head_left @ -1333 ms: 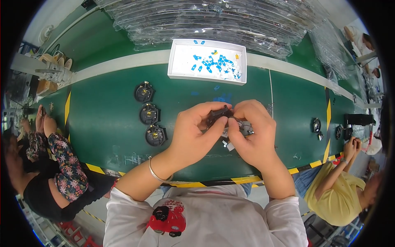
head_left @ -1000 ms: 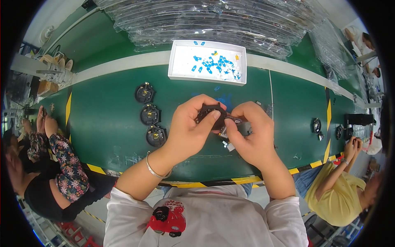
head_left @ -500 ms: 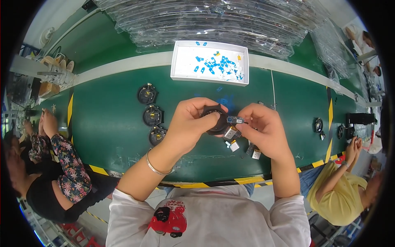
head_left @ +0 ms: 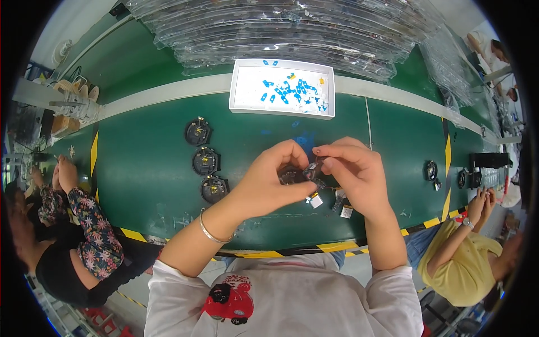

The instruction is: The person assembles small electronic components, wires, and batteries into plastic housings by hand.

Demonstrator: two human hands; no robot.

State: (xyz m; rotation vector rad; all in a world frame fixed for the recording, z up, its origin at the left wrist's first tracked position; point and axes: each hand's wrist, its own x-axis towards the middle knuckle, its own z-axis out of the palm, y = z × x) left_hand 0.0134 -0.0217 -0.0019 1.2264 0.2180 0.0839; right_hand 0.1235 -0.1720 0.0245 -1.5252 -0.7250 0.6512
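Right hand [head_left: 357, 170] moved leftward, pinching small part [head_left: 312, 169], left hand [head_left: 269, 178] clamped on round black case [head_left: 288, 177]

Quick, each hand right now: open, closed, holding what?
Left hand: closed, holding a round black housing.
Right hand: closed, fingertips pinching a small dark part.

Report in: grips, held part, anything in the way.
Left grip holds round black housing. Right grip at its edge, pinching small dark part. Silver rectangular block lies nearby on green tabletop.
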